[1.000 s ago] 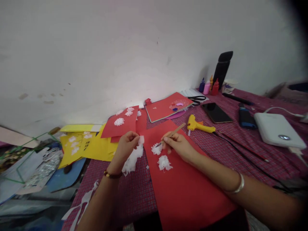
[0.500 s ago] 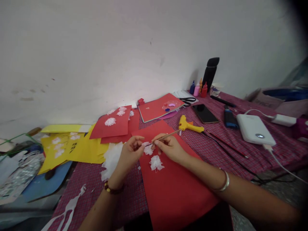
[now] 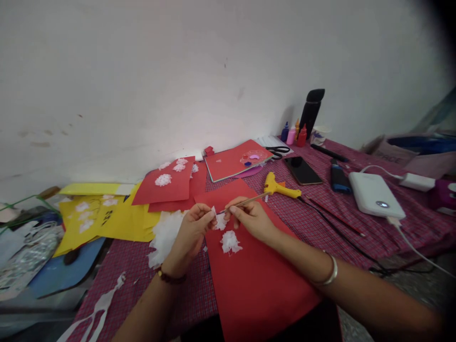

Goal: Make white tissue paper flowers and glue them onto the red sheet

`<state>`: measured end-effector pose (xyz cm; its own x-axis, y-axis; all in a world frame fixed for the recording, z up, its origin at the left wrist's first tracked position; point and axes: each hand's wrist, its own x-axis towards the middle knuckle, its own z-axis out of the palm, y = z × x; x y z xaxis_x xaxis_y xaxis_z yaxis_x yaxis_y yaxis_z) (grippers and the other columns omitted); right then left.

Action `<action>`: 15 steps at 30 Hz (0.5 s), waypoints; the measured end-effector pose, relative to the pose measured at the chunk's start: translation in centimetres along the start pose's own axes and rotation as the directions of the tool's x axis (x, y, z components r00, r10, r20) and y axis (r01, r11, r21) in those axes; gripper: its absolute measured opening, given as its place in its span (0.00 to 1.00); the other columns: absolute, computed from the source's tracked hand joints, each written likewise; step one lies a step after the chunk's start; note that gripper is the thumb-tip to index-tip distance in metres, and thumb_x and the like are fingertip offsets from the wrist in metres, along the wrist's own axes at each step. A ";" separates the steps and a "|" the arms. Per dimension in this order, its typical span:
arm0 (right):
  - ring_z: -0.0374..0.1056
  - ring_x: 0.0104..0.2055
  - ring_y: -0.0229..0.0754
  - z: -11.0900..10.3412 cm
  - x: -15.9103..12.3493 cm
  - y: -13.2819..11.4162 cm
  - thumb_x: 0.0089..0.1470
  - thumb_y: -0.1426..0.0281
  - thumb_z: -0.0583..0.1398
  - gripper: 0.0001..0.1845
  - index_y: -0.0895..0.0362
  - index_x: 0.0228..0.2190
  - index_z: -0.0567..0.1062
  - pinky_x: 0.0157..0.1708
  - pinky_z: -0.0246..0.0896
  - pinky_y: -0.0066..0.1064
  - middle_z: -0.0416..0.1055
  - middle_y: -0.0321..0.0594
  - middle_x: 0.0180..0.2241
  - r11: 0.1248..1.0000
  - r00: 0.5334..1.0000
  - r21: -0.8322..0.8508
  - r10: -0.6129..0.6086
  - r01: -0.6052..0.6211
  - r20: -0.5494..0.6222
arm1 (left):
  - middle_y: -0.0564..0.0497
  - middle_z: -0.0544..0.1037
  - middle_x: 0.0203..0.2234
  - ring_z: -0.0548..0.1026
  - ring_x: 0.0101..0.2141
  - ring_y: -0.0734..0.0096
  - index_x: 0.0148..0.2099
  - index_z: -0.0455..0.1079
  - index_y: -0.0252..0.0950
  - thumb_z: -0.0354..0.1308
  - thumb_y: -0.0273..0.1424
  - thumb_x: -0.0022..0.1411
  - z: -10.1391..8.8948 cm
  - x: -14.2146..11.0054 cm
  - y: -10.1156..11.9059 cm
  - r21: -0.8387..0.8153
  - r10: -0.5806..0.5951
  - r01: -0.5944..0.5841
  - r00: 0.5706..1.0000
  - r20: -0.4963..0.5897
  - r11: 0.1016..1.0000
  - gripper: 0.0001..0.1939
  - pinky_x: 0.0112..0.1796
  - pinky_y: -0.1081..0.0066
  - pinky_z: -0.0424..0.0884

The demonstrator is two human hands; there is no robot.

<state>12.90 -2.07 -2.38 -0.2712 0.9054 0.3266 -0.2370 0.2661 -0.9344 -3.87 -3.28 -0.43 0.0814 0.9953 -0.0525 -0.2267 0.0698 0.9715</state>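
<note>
Between the thumb and fingers of my left hand [image 3: 194,230] is a small piece of white tissue paper [image 3: 214,212]. My right hand [image 3: 253,219] grips a thin wooden stick [image 3: 252,199], perhaps a paintbrush, whose dark tip points at that piece. Both hands meet above a large red paper sheet [image 3: 260,289]. Two white ruffled tissue flowers sit on this sheet: the nearer flower [image 3: 230,242] shows whole, while the farther flower [image 3: 221,221] is partly hidden by my hands. A pile of white tissue pieces [image 3: 162,237] lies beside my left wrist.
A yellow glue gun [image 3: 281,186] with a black cord lies right of the sheet. Beyond it are a phone [image 3: 302,170], a white power bank [image 3: 375,194] and scissors [image 3: 280,151]. Red cards [image 3: 171,190] and yellow paper [image 3: 131,221] with white flowers lie at left.
My left hand has brought its tissue piece to the stick's tip. The stick has risen from the farther flower and points left. The view has turned slightly right.
</note>
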 end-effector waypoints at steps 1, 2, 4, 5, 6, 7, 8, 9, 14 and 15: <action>0.63 0.18 0.30 0.0 0.0 0.0 0.53 0.61 0.57 0.11 0.57 0.29 0.70 0.19 0.59 0.24 0.71 0.36 0.25 1.000 1.000 0.001 0.000 0.000 -0.003 | 0.58 0.70 0.19 0.67 0.21 0.82 0.28 0.65 0.33 0.65 0.30 0.47 0.0 0.0 -0.1 -0.020 -0.020 0.020 1.000 -0.001 1.000 0.10 0.24 0.79 0.63; 0.63 0.18 0.31 0.1 0.0 -0.1 0.53 0.61 0.57 0.11 0.57 0.29 0.70 0.19 0.59 0.24 0.71 0.35 0.25 1.000 1.000 0.000 0.000 0.000 -0.007 | 0.58 0.70 0.19 0.67 0.21 0.82 0.27 0.66 0.33 0.65 0.30 0.46 0.0 0.0 -0.2 -0.035 -0.035 0.035 0.999 -0.005 0.999 0.10 0.24 0.79 0.63; 0.63 0.18 0.31 0.2 -0.1 -0.2 0.53 0.62 0.57 0.11 0.57 0.29 0.71 0.19 0.60 0.24 0.71 0.35 0.24 1.000 1.000 -0.005 0.002 -0.002 -0.014 | 0.57 0.71 0.20 0.67 0.21 0.82 0.26 0.69 0.32 0.65 0.30 0.46 0.0 0.0 -0.5 -0.062 -0.042 0.041 0.999 -0.017 0.997 0.09 0.24 0.79 0.63; 0.63 0.18 0.31 0.3 -0.1 -0.2 0.53 0.62 0.57 0.11 0.57 0.29 0.71 0.19 0.60 0.24 0.70 0.35 0.24 1.000 1.000 -0.004 0.003 -0.003 -0.021 | 0.56 0.72 0.20 0.67 0.21 0.82 0.27 0.70 0.32 0.65 0.30 0.46 0.0 0.0 -0.6 -0.071 -0.035 0.034 0.999 -0.015 0.997 0.08 0.25 0.79 0.64; 0.63 0.18 0.31 0.3 -0.1 -0.3 0.53 0.62 0.57 0.11 0.56 0.30 0.71 0.19 0.60 0.24 0.70 0.34 0.23 1.000 1.000 0.002 0.004 -0.004 -0.028 | 0.56 0.73 0.21 0.68 0.22 0.81 0.27 0.71 0.33 0.65 0.30 0.46 0.0 0.0 -0.7 -0.075 -0.023 0.022 1.000 -0.010 0.997 0.08 0.25 0.78 0.64; 0.63 0.18 0.31 0.4 0.0 -0.3 0.53 0.62 0.57 0.10 0.56 0.30 0.71 0.18 0.60 0.24 0.70 0.34 0.23 1.000 0.999 0.014 0.005 -0.005 -0.036 | 0.55 0.74 0.21 0.68 0.22 0.81 0.27 0.71 0.33 0.65 0.30 0.47 0.1 0.0 -0.8 -0.072 -0.007 0.007 1.000 -0.003 0.997 0.07 0.26 0.78 0.65; 0.63 0.18 0.31 0.4 0.0 -0.3 0.53 0.62 0.57 0.10 0.56 0.31 0.71 0.18 0.60 0.24 0.70 0.33 0.22 0.999 0.999 0.031 0.010 -0.009 -0.044 | 0.55 0.74 0.21 0.68 0.22 0.80 0.28 0.72 0.33 0.65 0.29 0.47 0.2 -0.1 -0.9 -0.058 0.014 -0.013 1.000 0.003 0.998 0.06 0.27 0.77 0.66; 0.63 0.18 0.31 0.5 0.0 -0.3 0.52 0.62 0.57 0.10 0.56 0.31 0.71 0.18 0.59 0.24 0.69 0.33 0.21 0.998 0.998 0.054 0.021 -0.018 -0.053 | 0.55 0.74 0.21 0.69 0.23 0.80 0.29 0.72 0.33 0.64 0.29 0.47 0.3 -0.1 -1.0 -0.030 0.042 -0.042 0.999 0.006 0.999 0.05 0.28 0.76 0.66; 0.63 0.15 0.32 0.5 0.1 0.1 0.49 0.59 0.59 0.13 0.57 0.28 0.68 0.16 0.58 0.24 0.72 0.33 0.21 0.974 0.987 0.168 0.158 -0.150 -0.037 | 0.54 0.75 0.22 0.71 0.25 0.76 0.30 0.73 0.35 0.63 0.28 0.50 0.7 -0.9 -1.0 0.326 0.285 -0.267 0.959 -0.007 0.907 0.03 0.29 0.75 0.67; 0.63 0.15 0.32 0.4 0.1 0.1 0.49 0.58 0.59 0.14 0.57 0.26 0.67 0.15 0.57 0.24 0.71 0.33 0.20 0.975 0.985 0.151 0.172 -0.166 -0.032 | 0.53 0.76 0.23 0.71 0.26 0.76 0.29 0.73 0.35 0.63 0.28 0.50 0.8 -1.1 -1.0 0.393 0.319 -0.296 0.948 0.005 0.871 0.02 0.30 0.75 0.67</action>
<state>12.52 -2.07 -2.36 -0.2777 0.9479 0.1561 -0.3265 0.0596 -0.9433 -2.93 -4.50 -1.13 0.0100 0.9651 0.2617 0.1596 -0.2599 0.9523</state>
